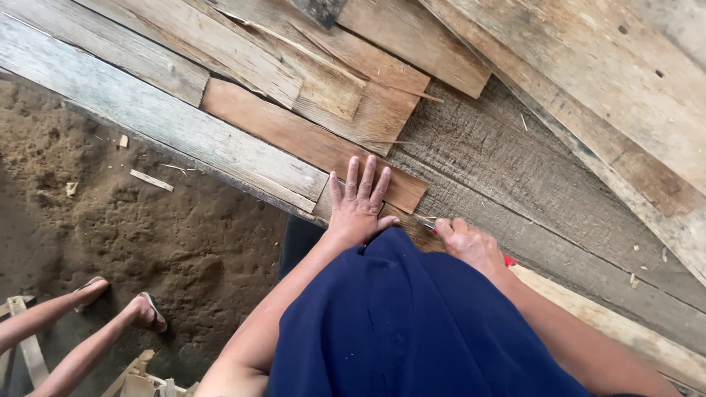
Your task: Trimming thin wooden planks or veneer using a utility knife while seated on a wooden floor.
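1. Wood everywhere: rough planks (243,151) are stacked slantwise on a wide grey board (515,184), which serves as the desk.
2. L hand (359,202) is laid flat, fingers spread, palm down on a short reddish board (309,140) near its lower end; nothing is held, grip open.
3. R hand (471,246) is closed around a thin red tool (429,226), prob. a pencil or small handle; only the tip by the fingers and a red bit by the wrist are seen, so the exact kind can't be told.
4. Tool tip is pointed toward the L hand's thumb, just beside it, over the grey board's near edge.
5. Both hands are close together, directly ahead of a dark blue shirt (412,323), which hides the lower forearms.
6. Sandy ground (147,220) w/ wood chips is seen at left, below the planks.
7. Two feet in sandals (121,301) of another person are seen at lower left, on the ground, well apart from the hands.
8. Pale plank (625,331) runs along the lower right, near the R forearm.
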